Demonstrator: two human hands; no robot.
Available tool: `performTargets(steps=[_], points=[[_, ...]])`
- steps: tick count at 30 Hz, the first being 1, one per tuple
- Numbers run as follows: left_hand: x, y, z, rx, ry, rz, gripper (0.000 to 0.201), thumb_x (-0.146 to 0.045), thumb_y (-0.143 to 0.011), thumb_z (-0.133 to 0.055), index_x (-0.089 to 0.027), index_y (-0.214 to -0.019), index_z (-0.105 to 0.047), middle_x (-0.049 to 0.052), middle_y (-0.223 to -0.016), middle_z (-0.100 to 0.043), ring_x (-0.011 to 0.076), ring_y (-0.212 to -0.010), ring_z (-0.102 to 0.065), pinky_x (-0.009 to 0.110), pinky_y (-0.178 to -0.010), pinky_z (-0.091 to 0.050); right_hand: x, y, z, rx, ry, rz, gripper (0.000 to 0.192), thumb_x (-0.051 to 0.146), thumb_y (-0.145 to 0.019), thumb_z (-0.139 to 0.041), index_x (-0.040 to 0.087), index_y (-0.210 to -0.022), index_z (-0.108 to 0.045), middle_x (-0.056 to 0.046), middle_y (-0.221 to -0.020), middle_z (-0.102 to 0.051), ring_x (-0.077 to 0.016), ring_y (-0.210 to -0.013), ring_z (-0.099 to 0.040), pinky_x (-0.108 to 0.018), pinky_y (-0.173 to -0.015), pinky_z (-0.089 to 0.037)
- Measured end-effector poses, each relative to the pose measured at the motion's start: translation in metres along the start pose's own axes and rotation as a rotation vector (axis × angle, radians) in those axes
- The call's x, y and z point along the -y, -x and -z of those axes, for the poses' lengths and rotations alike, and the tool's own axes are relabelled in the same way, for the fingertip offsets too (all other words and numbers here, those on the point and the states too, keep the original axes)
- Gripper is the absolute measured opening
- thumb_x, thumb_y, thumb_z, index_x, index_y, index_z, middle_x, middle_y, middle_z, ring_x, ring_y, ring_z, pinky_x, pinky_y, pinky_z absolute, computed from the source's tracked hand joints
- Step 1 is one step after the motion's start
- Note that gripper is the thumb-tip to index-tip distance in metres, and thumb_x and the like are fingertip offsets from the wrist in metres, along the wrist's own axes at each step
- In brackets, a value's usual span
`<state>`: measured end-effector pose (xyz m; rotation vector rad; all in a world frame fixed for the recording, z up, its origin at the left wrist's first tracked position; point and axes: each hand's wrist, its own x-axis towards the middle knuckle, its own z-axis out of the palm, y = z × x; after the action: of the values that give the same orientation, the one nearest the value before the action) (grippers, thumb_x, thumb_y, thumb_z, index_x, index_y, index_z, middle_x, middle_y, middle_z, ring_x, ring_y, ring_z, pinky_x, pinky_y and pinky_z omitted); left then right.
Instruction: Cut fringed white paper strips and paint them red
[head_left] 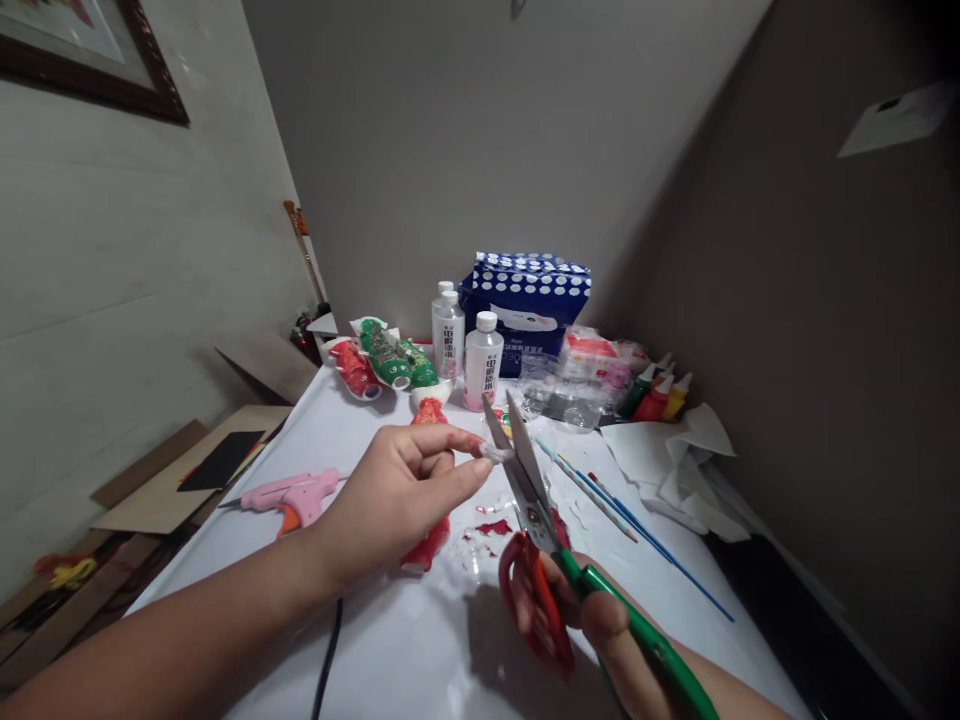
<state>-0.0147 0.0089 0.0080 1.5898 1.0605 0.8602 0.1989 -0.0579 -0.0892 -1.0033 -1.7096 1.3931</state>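
My left hand (405, 490) pinches a small white scrap (495, 453) between thumb and fingertips above the white table (390, 640). My right hand (592, 620) grips scissors (529, 480) with one red and one green handle; their blades are spread open around the scrap. Under my left hand lies a red painted bottle piece (427, 545). Red paint smears and small clear scraps (491, 525) lie on the table below the blades.
A pink glue gun (296, 495) lies at left. Behind stand three white bottles (482, 362), painted red and green bottle figures (382, 362), a blue dotted pack (525, 300) and paint bottles (656, 397). Brushes (630, 520) and crumpled paper (675, 460) lie right. Cardboard (172, 480) sits left.
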Motion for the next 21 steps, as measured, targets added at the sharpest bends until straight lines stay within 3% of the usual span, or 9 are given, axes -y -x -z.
performTargets(steps=[2,7,21], points=[[0.0,0.0,-0.002,0.003,0.024,0.008,0.027,-0.041,-0.08,-0.064,-0.016,-0.089,-0.063,-0.009,-0.047,-0.034,0.0074,-0.042,-0.03,0.02,-0.043,-0.023,-0.002,-0.003,-0.01,0.003,-0.011,0.014,0.049,0.058,-0.095,-0.043,0.015,-0.109,-0.061,-0.012,-0.108,-0.063,-0.022,-0.089,-0.063,-0.035,-0.074,-0.053],[0.001,0.002,-0.005,-0.048,0.039,0.021,0.027,-0.043,-0.083,-0.063,-0.017,-0.088,-0.062,-0.009,-0.046,-0.038,0.0071,-0.04,-0.032,0.021,-0.042,-0.021,-0.001,-0.008,-0.021,-0.002,-0.006,0.024,0.028,0.032,-0.095,-0.056,0.017,-0.119,-0.058,-0.008,-0.12,-0.061,-0.022,-0.098,-0.063,-0.041,-0.083,-0.055],[-0.002,0.006,-0.003,-0.099,0.046,-0.017,0.025,-0.041,-0.084,-0.059,-0.016,-0.085,-0.059,-0.01,-0.049,-0.031,0.0071,-0.046,-0.026,0.022,-0.047,-0.022,0.001,-0.016,-0.008,-0.018,0.052,0.017,0.026,0.031,-0.095,-0.057,0.018,-0.118,-0.06,-0.007,-0.122,-0.06,-0.0237,-0.101,-0.063,-0.041,-0.085,-0.054]])
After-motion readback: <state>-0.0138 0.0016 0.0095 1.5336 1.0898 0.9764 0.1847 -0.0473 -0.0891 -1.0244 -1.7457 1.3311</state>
